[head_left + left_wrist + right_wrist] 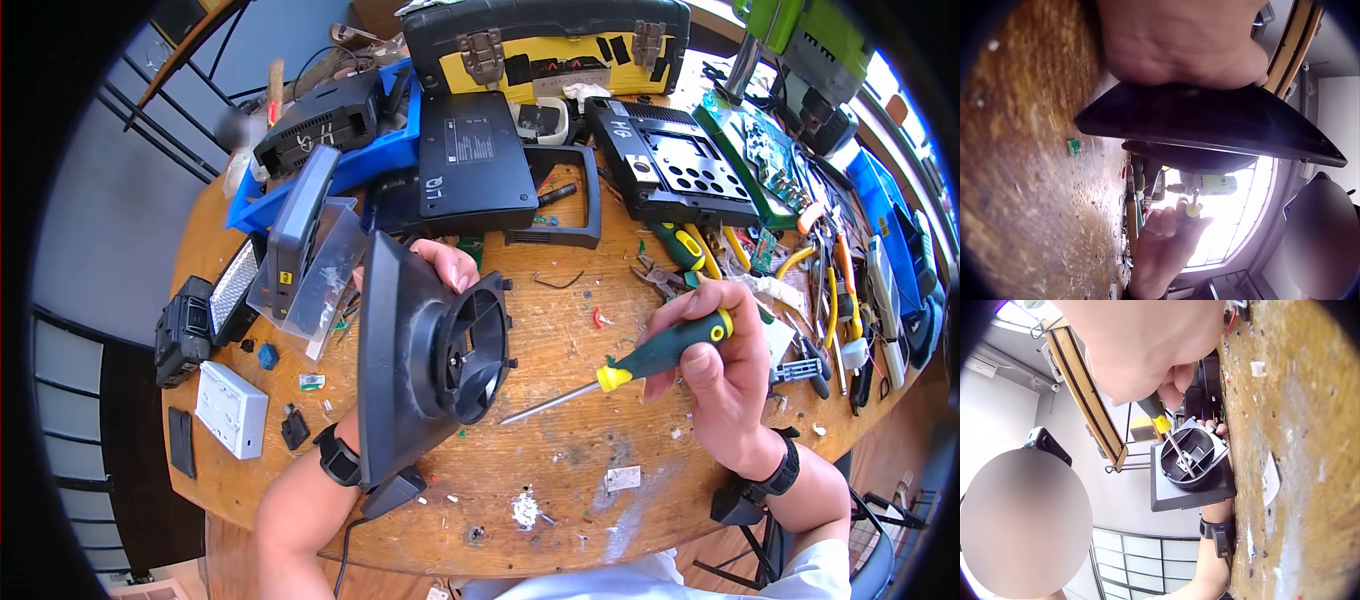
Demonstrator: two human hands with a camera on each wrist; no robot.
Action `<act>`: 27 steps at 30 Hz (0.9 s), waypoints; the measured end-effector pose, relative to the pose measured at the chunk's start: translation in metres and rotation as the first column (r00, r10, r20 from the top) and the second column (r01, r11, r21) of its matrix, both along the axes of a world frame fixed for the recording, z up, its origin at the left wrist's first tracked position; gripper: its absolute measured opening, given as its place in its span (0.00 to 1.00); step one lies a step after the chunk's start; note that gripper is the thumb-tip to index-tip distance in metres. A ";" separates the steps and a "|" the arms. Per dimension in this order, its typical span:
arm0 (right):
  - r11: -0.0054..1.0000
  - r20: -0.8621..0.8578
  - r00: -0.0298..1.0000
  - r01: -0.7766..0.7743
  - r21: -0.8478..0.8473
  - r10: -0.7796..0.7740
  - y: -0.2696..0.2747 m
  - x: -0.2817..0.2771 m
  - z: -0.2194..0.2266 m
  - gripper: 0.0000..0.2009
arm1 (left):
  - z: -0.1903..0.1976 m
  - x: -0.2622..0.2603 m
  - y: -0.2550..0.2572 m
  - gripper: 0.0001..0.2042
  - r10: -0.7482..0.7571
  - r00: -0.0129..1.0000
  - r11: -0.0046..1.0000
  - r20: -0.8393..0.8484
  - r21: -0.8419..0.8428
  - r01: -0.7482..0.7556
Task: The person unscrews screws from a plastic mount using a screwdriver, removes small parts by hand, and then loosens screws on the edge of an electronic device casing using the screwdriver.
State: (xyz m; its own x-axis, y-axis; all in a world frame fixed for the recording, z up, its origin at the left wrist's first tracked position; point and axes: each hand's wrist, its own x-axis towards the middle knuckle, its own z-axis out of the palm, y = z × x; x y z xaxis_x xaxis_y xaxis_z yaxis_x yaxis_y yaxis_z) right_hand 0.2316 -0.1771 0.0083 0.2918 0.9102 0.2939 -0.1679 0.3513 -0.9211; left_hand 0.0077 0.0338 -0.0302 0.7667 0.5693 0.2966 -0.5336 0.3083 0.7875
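My left hand [447,264] grips a black plastic housing [395,350], tilted up on its side over the left middle of the table. Its round ribbed collar [1166,470] faces right, with crossing ribs and a small fitting inside. My right hand [728,385] holds a screwdriver [652,354] with a green and yellow handle, its blade pointing left toward the collar. In the right wrist view the screwdriver shaft [1177,447] overlaps the collar's opening. The left wrist view shows the housing's dark flat side [1210,119] under my left hand.
A yellow and black toolbox [550,60] stands at the back. Before it lie black device casings [475,160] and a blue tray [375,165]. Pliers [655,277] and other hand tools crowd the right. A white box [232,408] sits at left; small scraps [525,510] dot the front.
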 end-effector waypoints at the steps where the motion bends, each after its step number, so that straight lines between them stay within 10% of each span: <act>1: 1.000 0.024 1.000 -0.008 -0.006 0.008 -0.001 -0.001 0.000 0.19 | 0.001 0.001 0.000 0.14 -0.038 0.999 0.996 0.036 -0.075 0.041; 4: 0.998 0.027 0.998 -0.062 0.007 0.061 -0.001 -0.002 -0.001 0.18 | 0.009 0.000 -0.010 0.17 0.023 0.998 0.993 -0.053 0.118 -0.016; 8: 0.996 0.132 0.989 -0.056 -0.075 0.066 0.000 -0.004 0.004 0.15 | 0.024 -0.002 -0.019 0.34 -0.019 0.983 0.999 -0.185 -0.046 0.010; 27: 0.996 0.130 0.990 -0.049 -0.073 0.059 0.004 -0.001 0.001 0.15 | 0.031 -0.011 -0.019 0.32 0.024 0.988 0.983 -0.154 -0.177 -0.052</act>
